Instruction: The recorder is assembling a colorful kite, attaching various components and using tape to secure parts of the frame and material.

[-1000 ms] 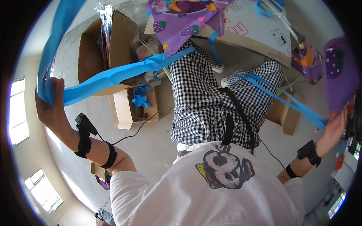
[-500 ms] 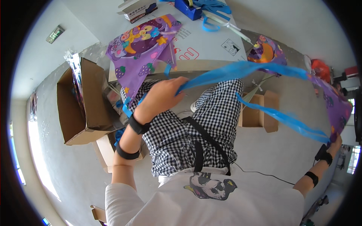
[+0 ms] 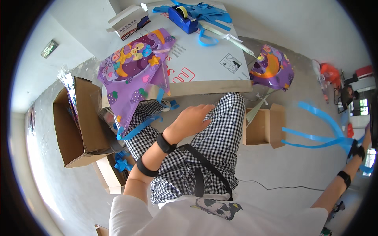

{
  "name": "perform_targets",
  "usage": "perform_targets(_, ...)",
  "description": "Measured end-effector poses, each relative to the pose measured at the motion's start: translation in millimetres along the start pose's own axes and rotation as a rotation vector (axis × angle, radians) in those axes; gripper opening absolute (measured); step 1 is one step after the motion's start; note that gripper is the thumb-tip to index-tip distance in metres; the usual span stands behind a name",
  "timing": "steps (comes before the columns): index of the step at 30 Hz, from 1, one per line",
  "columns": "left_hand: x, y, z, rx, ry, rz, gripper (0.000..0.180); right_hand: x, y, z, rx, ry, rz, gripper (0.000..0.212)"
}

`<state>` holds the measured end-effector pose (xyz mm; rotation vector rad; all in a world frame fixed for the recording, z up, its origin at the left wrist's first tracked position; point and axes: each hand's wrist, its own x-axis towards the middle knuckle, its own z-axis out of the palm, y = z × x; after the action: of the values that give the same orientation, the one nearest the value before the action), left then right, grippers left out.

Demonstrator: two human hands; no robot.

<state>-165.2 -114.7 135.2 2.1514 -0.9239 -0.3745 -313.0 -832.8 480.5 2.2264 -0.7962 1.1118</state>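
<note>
My left hand (image 3: 191, 121) hovers over my lap with its fingers loosely extended and nothing in them. At the far right rim my right hand (image 3: 367, 139) is stretched out, its fingers mostly cut off by the picture's dark edge. Several blue streamers (image 3: 321, 137) trail from it; the purple kite they belong to is almost wholly out of sight. Before me a purple kite (image 3: 134, 65) with cartoon prints lies on the table, its pointed end hanging over the near edge. A blue strip (image 3: 141, 129) dangles from that point across my leg.
On the white-topped table (image 3: 197, 59) stand a blue tape dispenser (image 3: 183, 20), a small carton (image 3: 130, 21) and a heap of blue strips (image 3: 210, 13). Another purple kite (image 3: 272, 67) hangs beyond its right edge. Cardboard boxes stand left (image 3: 92, 118) and right (image 3: 258, 128); a cable (image 3: 275, 188) crosses the floor.
My left hand has let go of the blue streamer and moved slightly right and down. My right hand has swung farther out to the right, pulling the kite and its streamers away.
</note>
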Motion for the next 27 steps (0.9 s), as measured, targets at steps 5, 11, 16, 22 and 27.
perform_targets(5, -39.1, -21.4, -31.8, -0.118, 0.181, -0.042, 0.041, -71.0, -231.5, 52.4, 0.038, -0.114, -0.143, 0.040)
perform_targets(11, -60.6, -73.3, -71.9, -0.269, 0.463, -0.269, 0.039, -239.7, -478.7, 54.4, 0.669, -0.137, -0.496, 0.028)
perform_targets(16, -52.4, -116.3, -80.9, -0.467, 0.662, -0.388, 0.040, -319.1, -570.0, 24.3, 0.882, -0.274, -0.865, 0.028)
perform_targets(22, -32.8, -131.4, -69.1, 0.015, 0.627, -0.409, 0.044, -347.9, -593.8, 22.0, 0.880, -0.476, -1.071, 0.025)
perform_targets(27, -32.0, -133.4, -66.7, 0.007, 0.614, -0.397, 0.037, -341.1, -586.7, 35.8, 0.938, -0.404, -1.043, 0.027)
